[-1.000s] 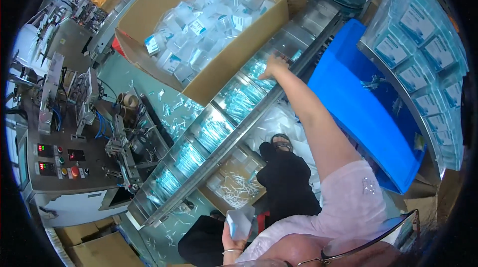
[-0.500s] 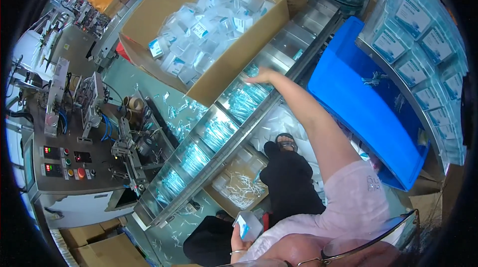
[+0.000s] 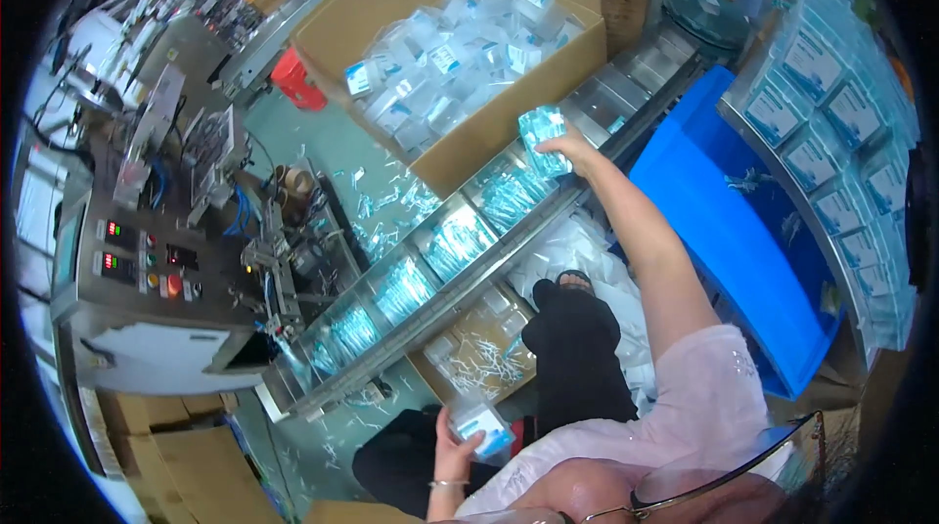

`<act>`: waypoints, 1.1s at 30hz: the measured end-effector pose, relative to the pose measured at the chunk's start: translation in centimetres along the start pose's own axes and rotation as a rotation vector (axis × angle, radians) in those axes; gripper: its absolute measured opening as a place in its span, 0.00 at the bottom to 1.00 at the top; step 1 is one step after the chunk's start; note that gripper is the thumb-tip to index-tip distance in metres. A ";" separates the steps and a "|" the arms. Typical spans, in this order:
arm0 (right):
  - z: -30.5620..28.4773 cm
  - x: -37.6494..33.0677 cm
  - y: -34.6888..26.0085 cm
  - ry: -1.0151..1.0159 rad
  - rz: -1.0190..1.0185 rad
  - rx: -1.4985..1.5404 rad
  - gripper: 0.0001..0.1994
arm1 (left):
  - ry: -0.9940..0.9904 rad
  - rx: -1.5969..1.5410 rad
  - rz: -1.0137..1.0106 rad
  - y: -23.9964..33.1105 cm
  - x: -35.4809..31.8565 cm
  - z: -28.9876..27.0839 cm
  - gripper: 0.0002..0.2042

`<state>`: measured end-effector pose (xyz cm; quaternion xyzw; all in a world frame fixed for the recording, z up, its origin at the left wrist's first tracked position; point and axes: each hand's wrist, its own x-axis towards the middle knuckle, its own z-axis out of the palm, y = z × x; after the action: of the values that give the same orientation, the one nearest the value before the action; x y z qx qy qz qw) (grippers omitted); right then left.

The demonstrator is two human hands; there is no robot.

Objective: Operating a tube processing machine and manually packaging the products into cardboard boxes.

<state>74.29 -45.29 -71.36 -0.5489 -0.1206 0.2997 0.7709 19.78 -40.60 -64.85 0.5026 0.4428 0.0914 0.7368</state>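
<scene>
My right hand (image 3: 572, 150) grips a stacked bundle of small teal plastic picks (image 3: 543, 138), which look like floss picks, above the metal trough (image 3: 469, 275). Below it, the trough's compartments hold several heaps of the same picks (image 3: 453, 242). Low in the view, close to my lap, my left hand (image 3: 455, 448) is closed round a clear plastic box (image 3: 482, 426) with a white and blue label. The inside of that box is hard to make out.
A large carton (image 3: 518, 113) of clear plastic boxes stands beyond the trough. A blue bin (image 3: 714, 221) and stacked teal packs (image 3: 812, 65) are at the right. At the left is a machine with a control panel (image 3: 147, 260). Below the trough sits a box of white picks (image 3: 484, 348).
My right hand has come up from the trough compartment with a bundle of picks in it. My left hand has turned the clear box and moved slightly left. The whole view has shifted.
</scene>
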 end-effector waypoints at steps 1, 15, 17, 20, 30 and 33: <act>2.7 -2.0 -0.5 -0.107 0.081 0.040 0.29 | -0.048 0.038 0.015 2.5 -0.4 0.9 0.41; 27.9 -36.1 6.4 -0.693 -0.726 -0.666 0.43 | 0.128 0.651 0.715 6.8 -3.8 -4.6 0.39; 28.6 -35.8 6.7 -0.786 -0.761 -0.535 0.41 | 0.277 0.447 0.716 7.5 -6.2 -4.9 0.34; 31.6 -37.3 3.9 -1.046 -0.807 -1.017 0.38 | 0.287 0.529 0.900 4.7 -7.6 -9.5 0.27; 39.2 -42.9 4.6 -1.257 -1.190 -0.761 0.29 | 0.601 0.564 0.729 1.2 -12.1 -14.2 0.37; 40.0 -42.6 6.0 -1.405 -0.833 -1.024 0.31 | 0.411 0.239 0.811 1.3 -12.6 -14.1 0.47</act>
<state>17.97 -38.33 -55.98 -0.4273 -0.8558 0.1732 0.2345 2.24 -37.95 -58.21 0.6881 0.3545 0.4179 0.4756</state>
